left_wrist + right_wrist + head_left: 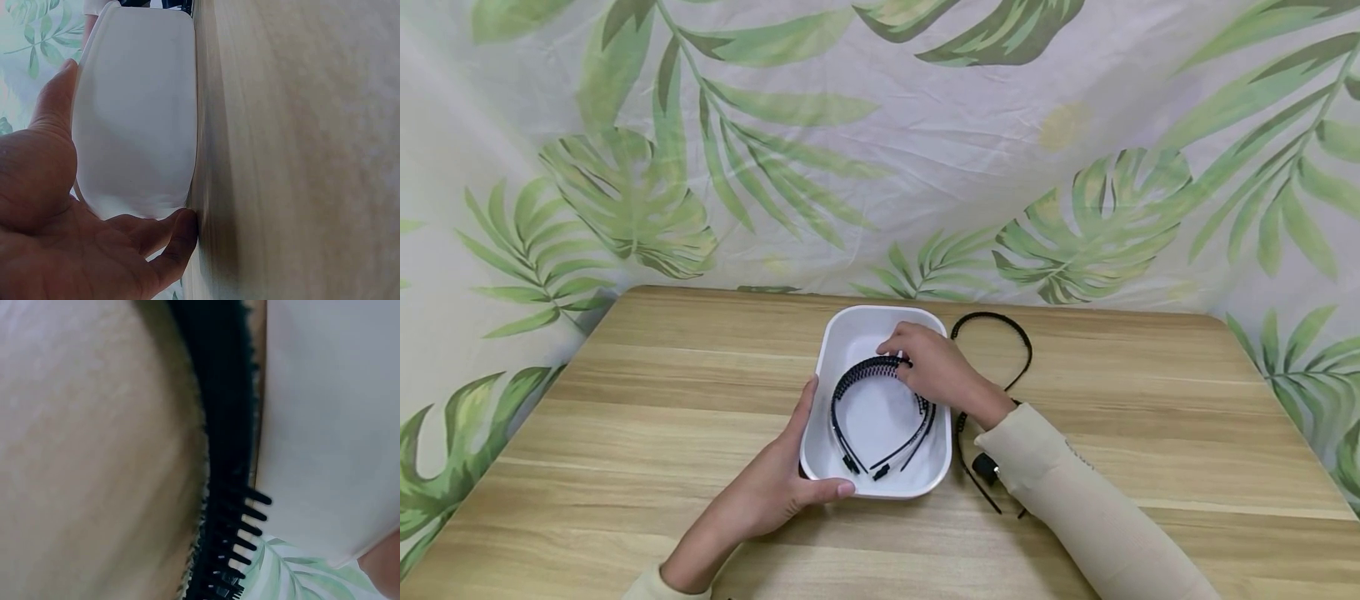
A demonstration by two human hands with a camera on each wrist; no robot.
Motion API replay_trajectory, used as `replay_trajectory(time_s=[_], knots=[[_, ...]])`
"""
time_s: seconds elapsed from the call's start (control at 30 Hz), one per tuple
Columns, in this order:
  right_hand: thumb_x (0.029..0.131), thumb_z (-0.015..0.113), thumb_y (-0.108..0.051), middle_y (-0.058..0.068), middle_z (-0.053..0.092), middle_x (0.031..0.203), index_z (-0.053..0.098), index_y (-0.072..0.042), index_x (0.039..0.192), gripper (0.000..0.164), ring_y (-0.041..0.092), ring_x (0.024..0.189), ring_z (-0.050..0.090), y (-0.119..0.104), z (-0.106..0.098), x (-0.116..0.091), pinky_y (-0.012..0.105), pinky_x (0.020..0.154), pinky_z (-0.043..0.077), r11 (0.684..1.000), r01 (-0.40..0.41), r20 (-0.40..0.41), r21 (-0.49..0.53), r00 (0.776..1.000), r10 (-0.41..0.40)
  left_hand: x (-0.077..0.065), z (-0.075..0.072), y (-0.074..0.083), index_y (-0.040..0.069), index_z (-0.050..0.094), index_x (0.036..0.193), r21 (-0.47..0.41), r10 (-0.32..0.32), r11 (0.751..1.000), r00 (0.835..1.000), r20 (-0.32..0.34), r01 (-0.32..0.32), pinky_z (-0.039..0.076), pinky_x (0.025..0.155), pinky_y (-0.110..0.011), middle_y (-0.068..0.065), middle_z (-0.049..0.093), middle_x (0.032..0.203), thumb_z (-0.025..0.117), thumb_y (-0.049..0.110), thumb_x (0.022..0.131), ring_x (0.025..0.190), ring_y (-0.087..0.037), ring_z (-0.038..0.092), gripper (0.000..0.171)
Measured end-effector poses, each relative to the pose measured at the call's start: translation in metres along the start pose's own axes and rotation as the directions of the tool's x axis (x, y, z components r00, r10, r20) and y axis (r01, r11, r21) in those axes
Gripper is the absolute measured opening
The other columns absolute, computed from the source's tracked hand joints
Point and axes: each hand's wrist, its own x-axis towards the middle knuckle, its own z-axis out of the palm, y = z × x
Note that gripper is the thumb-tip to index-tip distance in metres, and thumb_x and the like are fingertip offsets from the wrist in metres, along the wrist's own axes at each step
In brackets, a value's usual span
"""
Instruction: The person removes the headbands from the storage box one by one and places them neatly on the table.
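Note:
A white plastic tub (857,329) stands on the wooden table, with several black toothed headbands (850,385) nested inside it. My left hand (775,483) holds the tub's near left corner. Its thumb lies along the front rim and the fingers along the left side; in the left wrist view the fingertips (184,228) touch the tub's wall (137,112) low down. Inside the tub, my right hand (931,364) pinches the upper right part of the headbands. The fingertips there are partly hidden behind the hand.
Right of the tub, black headband material (996,316) lies on the table, partly covered by my right forearm; its comb teeth (247,528) show close up in the right wrist view. A small black object (985,468) is at the right sleeve. A leaf-print cloth (947,167) hangs behind the table.

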Motion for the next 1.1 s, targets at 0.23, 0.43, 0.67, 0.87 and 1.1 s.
replay_trajectory(time_s=[0.23,0.43,0.67,0.87,1.1], knots=[[0.090,0.065,0.006,0.005,0.066,0.104,0.077,-0.008,0.123,0.037,0.018,0.090,0.056,-0.0012,-0.0013,0.0008,0.030,0.077,0.047,1.000,-0.018,0.013,-0.007,1.000,0.018,0.0003,0.0001,0.0001,0.017,-0.009,0.169,-0.011,0.011,1.000,1.000,0.002,-0.011,0.032,0.119,-0.056,-0.020,0.020,0.173,0.091,0.034,0.082,0.144,-0.032,0.048,0.133],[0.090,0.067,0.004,0.006,0.066,0.104,0.077,-0.008,0.121,0.035,0.019,0.093,0.060,-0.0011,-0.0016,0.0018,0.032,0.079,0.050,1.000,-0.022,0.014,-0.008,1.000,0.022,0.0004,-0.0002,0.0001,0.016,-0.008,0.169,-0.002,0.005,1.000,1.000,0.000,-0.005,0.031,0.120,-0.057,-0.021,0.020,0.173,0.091,0.034,0.082,0.145,-0.033,0.047,0.133],[0.089,0.065,0.005,0.008,0.067,0.103,0.076,-0.008,0.118,0.034,0.022,0.095,0.061,0.0001,-0.0011,0.0026,0.035,0.082,0.051,1.000,-0.009,0.020,-0.005,1.000,0.009,0.0001,0.0003,-0.0003,0.017,-0.008,0.169,0.000,0.005,1.000,1.000,-0.001,-0.005,0.033,0.119,-0.056,-0.021,0.021,0.173,0.091,0.034,0.082,0.143,-0.032,0.049,0.133],[0.090,0.066,0.006,0.007,0.067,0.103,0.075,-0.008,0.121,0.035,0.021,0.094,0.060,-0.0022,-0.0043,0.0030,0.034,0.083,0.050,1.000,-0.028,0.052,0.013,0.998,0.028,-0.0003,0.0003,-0.0005,0.018,-0.008,0.169,-0.004,0.010,1.000,1.000,0.001,-0.010,0.034,0.119,-0.051,-0.020,0.022,0.173,0.091,0.035,0.082,0.143,-0.031,0.049,0.133],[0.090,0.064,0.008,0.007,0.068,0.105,0.075,-0.008,0.124,0.040,0.021,0.096,0.060,-0.0036,-0.0067,0.0039,0.034,0.086,0.050,0.999,-0.033,0.080,0.039,0.996,0.029,-0.0008,-0.0001,-0.0003,0.018,-0.008,0.169,0.001,0.005,1.000,1.000,0.002,-0.005,0.032,0.121,-0.050,-0.020,0.019,0.174,0.091,0.036,0.082,0.146,-0.032,0.046,0.133]])
